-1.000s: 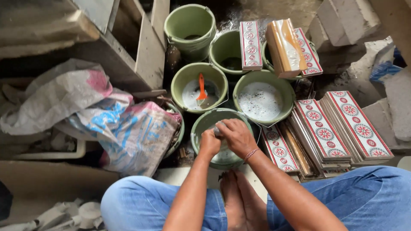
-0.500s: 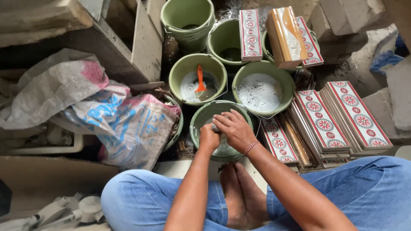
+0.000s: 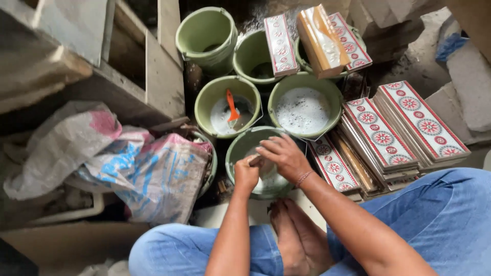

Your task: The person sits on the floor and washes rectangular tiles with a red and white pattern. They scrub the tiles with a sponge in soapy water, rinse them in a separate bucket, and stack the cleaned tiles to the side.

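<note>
Pink-blue sack (image 3: 153, 179) left of hands' green bucket (image 3: 240, 148)

A crumpled printed sack (image 3: 153, 179), white with pink and blue patches, lies just left of the left hand (image 3: 246, 174). A paler, greyish sack (image 3: 61, 148) sits farther left.

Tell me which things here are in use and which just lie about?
In use: left hand, right hand, nearest green plastic bucket.
Lying about: orange-handled brush, foamy green bucket, stacked patterned ceramic tiles, crumpled printed plastic sack.
</note>
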